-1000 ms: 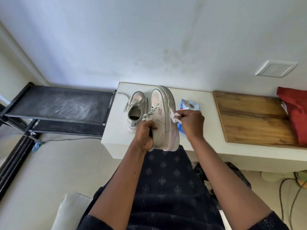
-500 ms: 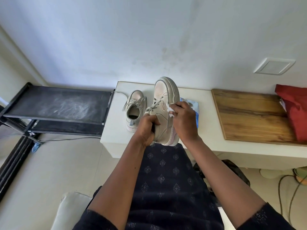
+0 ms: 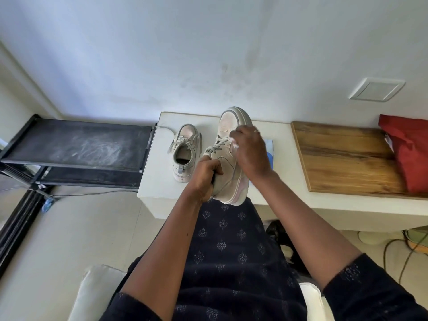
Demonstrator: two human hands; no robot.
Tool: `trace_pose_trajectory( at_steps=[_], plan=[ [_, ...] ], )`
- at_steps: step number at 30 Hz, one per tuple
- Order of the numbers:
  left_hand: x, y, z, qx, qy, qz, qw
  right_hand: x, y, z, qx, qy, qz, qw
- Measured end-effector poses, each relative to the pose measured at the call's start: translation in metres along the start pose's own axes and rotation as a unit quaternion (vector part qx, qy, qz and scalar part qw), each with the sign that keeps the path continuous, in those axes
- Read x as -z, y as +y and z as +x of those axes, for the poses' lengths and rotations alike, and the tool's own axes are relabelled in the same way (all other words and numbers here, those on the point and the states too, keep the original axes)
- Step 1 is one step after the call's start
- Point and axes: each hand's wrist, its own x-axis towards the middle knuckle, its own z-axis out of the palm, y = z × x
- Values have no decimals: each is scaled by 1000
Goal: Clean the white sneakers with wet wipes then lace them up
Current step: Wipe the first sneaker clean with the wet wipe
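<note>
**Wiping the raised sneaker up toward its toe**

Propping the heel end of the held sneaker (image 3: 228, 179) at the edge of the dark patterned lap (image 3: 227, 251) and tilting the toe up and away, seemingly to turn the side panel toward the wipe. Gripping its collar with the left hand (image 3: 205, 174), curling the fingers tight round the rim by the tongue, probably to steady it against the rubbing. Pressing a wet wipe (image 3: 234, 144) onto the upper beside the laces with the right hand (image 3: 251, 154), bending the fingers over it and letting only scraps of white show.

Leaving the second sneaker (image 3: 185, 154) upright just beside it on the white bench (image 3: 162, 186), laces loose, apparently awaiting its turn. Keeping the blue wipes pack (image 3: 269, 150) flat behind the right hand, near for a fresh sheet. Leaving a wooden board (image 3: 342, 158) and a red cloth (image 3: 410, 154) well apart at the far right.

Against a second ago: sliding the right hand from mid-side toward the toe cap, burying more of the wipe under the fingers, covering more of the pack, and keeping the left-hand grip and the second sneaker as they were.
</note>
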Motion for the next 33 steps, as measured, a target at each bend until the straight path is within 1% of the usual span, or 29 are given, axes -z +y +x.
trace_pose_trajectory(
  at_steps=[2, 3, 7, 9, 11, 13, 15, 17, 20, 25, 27, 30, 33],
  plan=[
    [5, -6, 2, 7, 2, -14, 1000, -4, -7, -14, 0, -17, 19, 1000],
    [7, -7, 0, 13, -11, -22, 1000, -5, -8, -19, -10, -18, 38, 999],
    [12, -8, -4, 21, -118, -87, 989, -5, -14, -36, -29, 3, 115, 993],
    [11, -3, -4, 5, -145, -105, 984, -3, -24, -44, -15, 13, 141, 990],
    [11, -1, 1, 0, -170, -123, 978, -3, -32, -51, 22, 22, 161, 986],
    [9, 2, 0, 6, -177, -124, 976, -4, -32, -52, 74, 23, 148, 986],
    [6, 2, 2, 4, -190, -114, 975, -6, -27, -46, 97, 32, 111, 989],
    [4, 5, 3, -4, -194, -115, 974, -4, -26, -37, 90, 46, 81, 991],
    [1, 4, 4, -7, -179, -124, 976, 3, -27, -23, 74, 55, 61, 994],
    [2, -4, 1, 2, -176, -113, 978, 6, -18, -14, 27, 43, 27, 998],
    [3, -8, 0, 10, -179, -125, 976, 5, -18, -16, 22, 41, 39, 998],
    [6, -7, 1, 18, -172, -135, 976, -1, -25, -28, 32, 45, 98, 994],
    [8, -3, 1, 23, -169, -112, 979, -7, -34, -49, 84, 39, 116, 989]
  ],
)
